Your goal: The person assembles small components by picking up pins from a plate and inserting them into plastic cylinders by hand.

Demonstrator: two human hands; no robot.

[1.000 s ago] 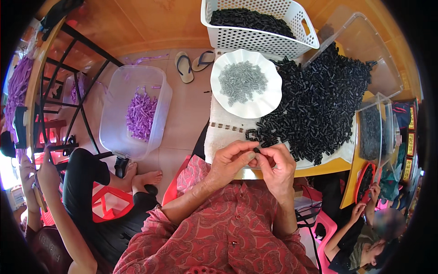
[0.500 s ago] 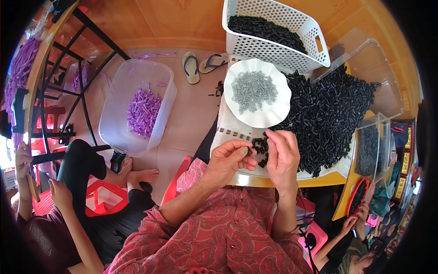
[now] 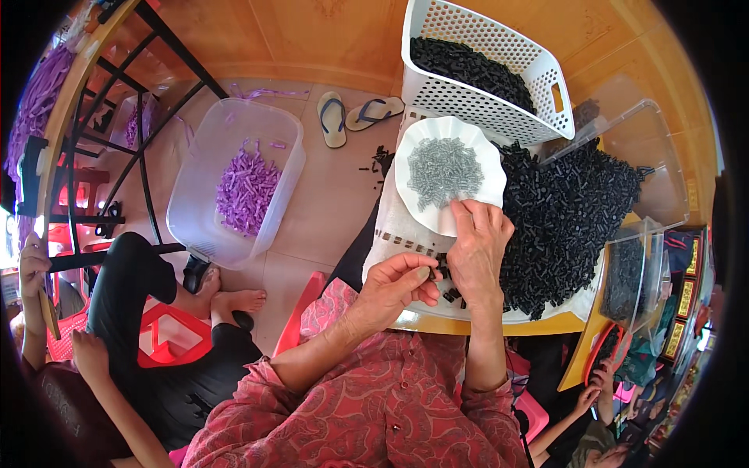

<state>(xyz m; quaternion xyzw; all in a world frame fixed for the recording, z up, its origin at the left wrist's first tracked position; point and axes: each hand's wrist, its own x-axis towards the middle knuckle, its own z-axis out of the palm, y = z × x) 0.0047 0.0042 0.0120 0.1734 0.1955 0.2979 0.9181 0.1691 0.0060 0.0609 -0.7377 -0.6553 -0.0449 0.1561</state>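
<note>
One small black plastic piece (image 3: 434, 271) pinched in left hand (image 3: 394, 285), just off table edge (image 3: 499, 321). Right hand (image 3: 477, 253) flat, fingers loose on rim of white dish (image 3: 449, 173) of grey pins (image 3: 443, 168). Large black heap (image 3: 573, 214) unsorted beside; white basket (image 3: 488, 74) part filled. Little bare tabletop; clear bins crowd right.

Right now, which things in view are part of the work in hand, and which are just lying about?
In hand:
- left hand, pinching a small black piece
- right hand, fingertips at the white dish of grey pieces
- black pieces heap
- white basket of black pieces

Lying about:
- clear tub of purple pieces
- sandals
- red stool
</note>
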